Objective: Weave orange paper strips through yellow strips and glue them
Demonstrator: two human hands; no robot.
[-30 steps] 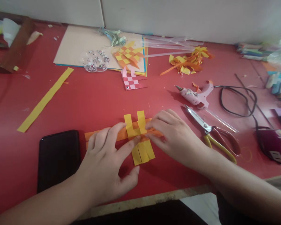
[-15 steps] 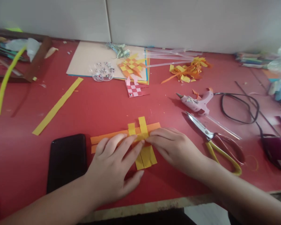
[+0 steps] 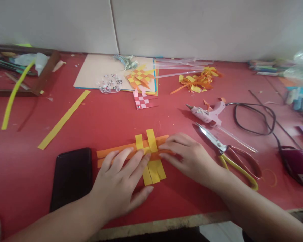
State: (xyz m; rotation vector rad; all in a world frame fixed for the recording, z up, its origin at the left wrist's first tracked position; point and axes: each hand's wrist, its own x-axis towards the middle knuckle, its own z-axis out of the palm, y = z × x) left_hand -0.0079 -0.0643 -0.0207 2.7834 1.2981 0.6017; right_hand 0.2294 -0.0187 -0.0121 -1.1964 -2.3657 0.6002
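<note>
Yellow paper strips (image 3: 155, 172) cross orange paper strips (image 3: 117, 148) in a partly woven patch on the red table. Over the left part of the patch lies my left hand (image 3: 123, 179), fingers spread and fingertips pressing the strips down. At the patch's right side, my right hand (image 3: 194, 156) pinches the end of an orange strip between thumb and fingers. Two yellow ends stick up beyond the orange strips, and several reach toward me. My left fingers hide part of the weave.
A black phone (image 3: 72, 178) lies left of my left hand, a loose yellow strip (image 3: 64, 119) behind it. Scissors (image 3: 218, 144) and a pink glue gun (image 3: 208, 114) are at right. Farther back are a checkered pink paper fish (image 3: 142, 101), paper scraps (image 3: 199, 80) and a wooden tray (image 3: 44, 79).
My right fingers now pinch the orange strip's end, which shows between them and lies across the yellow strips. My left hand stays pressed on the patch. The camera view has shifted slightly.
</note>
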